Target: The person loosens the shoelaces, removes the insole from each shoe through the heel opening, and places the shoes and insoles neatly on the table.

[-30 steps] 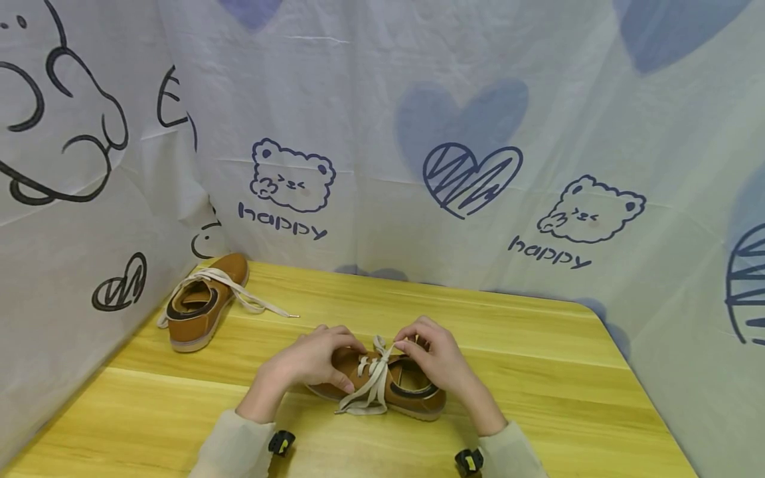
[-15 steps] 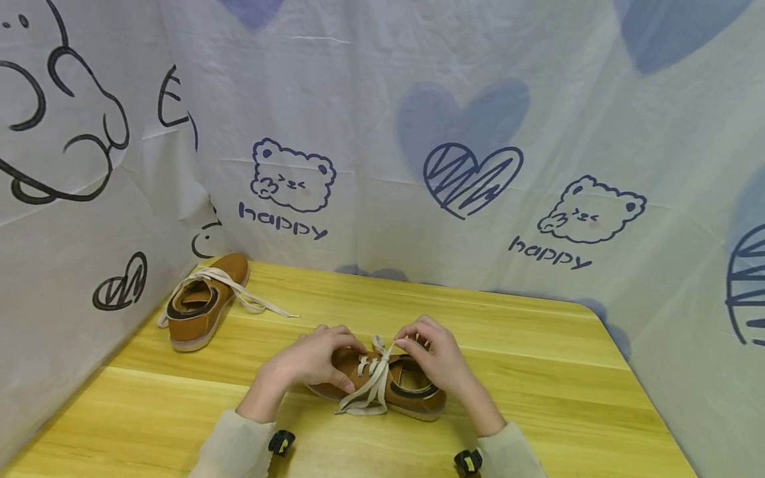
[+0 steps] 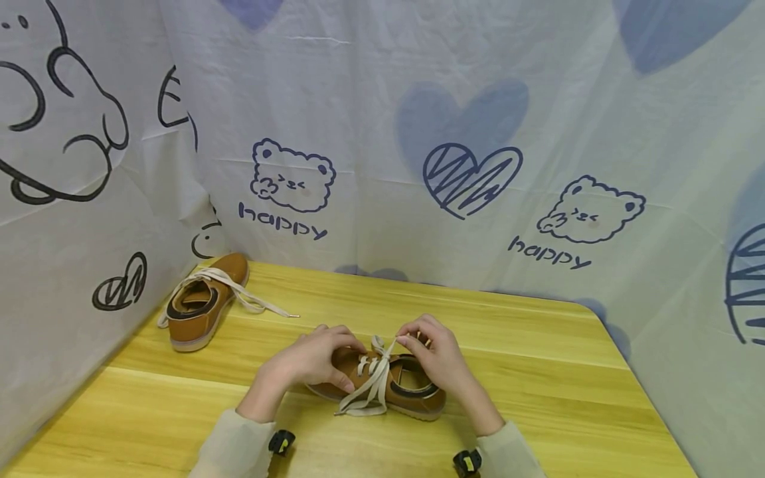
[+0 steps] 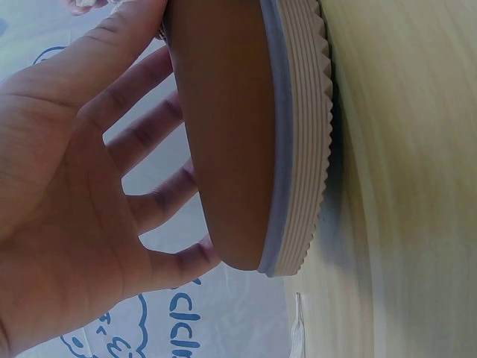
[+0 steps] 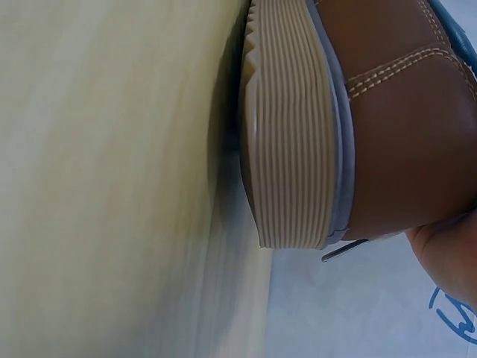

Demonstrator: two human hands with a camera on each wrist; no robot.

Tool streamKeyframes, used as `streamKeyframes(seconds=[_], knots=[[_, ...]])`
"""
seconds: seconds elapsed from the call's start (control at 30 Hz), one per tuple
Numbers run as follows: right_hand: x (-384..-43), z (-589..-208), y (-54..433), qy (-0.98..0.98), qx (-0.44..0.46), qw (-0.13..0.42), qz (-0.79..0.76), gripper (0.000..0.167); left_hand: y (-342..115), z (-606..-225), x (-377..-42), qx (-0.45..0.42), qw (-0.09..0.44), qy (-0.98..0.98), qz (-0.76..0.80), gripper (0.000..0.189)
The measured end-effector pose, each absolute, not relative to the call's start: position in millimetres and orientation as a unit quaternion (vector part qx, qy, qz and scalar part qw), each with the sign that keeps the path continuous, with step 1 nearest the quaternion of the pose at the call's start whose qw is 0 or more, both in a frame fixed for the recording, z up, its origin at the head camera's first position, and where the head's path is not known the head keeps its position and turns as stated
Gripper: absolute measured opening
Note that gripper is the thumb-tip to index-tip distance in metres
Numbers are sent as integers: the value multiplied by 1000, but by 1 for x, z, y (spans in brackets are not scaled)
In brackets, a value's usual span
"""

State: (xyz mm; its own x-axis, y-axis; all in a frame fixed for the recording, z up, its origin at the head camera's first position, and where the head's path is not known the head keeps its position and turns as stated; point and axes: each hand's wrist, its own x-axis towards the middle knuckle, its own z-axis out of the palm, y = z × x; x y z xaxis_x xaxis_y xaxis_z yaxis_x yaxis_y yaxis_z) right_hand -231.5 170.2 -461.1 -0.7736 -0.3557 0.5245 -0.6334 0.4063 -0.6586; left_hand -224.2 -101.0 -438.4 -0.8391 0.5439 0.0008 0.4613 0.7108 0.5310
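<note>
A brown leather shoe [image 3: 412, 400] stands on the table with its toe to the left. Across its toe end lies my left hand [image 3: 312, 357], gripping it with the thumb on the near side and the fingers on the far side. In the left wrist view those fingers touch the toe's brown upper [image 4: 227, 134]. My right hand [image 3: 441, 355] pinches one strand of the cream shoelace [image 3: 375, 388] above the shoe opening. The lace is crossed or knotted over the tongue, and its loose part hangs down the near side. The right wrist view shows the heel's ribbed sole [image 5: 294, 134].
A second brown shoe [image 3: 194, 325] stands at the table's left edge, its long untied laces [image 3: 254, 302] trailing onto the wood. Printed cloth walls [image 3: 382, 219] rise behind and left of the yellow wooden table [image 3: 538, 372].
My right hand has drawn its lace strand slightly up and to the right. The left hand and the shoe have stayed in place.
</note>
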Motion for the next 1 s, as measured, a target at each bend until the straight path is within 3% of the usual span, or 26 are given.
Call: streamKeyframes(seconds=[1.0], knots=[[-232, -461, 169, -812, 277, 203, 472, 6, -102, -440, -225, 269, 83, 920, 271, 59]])
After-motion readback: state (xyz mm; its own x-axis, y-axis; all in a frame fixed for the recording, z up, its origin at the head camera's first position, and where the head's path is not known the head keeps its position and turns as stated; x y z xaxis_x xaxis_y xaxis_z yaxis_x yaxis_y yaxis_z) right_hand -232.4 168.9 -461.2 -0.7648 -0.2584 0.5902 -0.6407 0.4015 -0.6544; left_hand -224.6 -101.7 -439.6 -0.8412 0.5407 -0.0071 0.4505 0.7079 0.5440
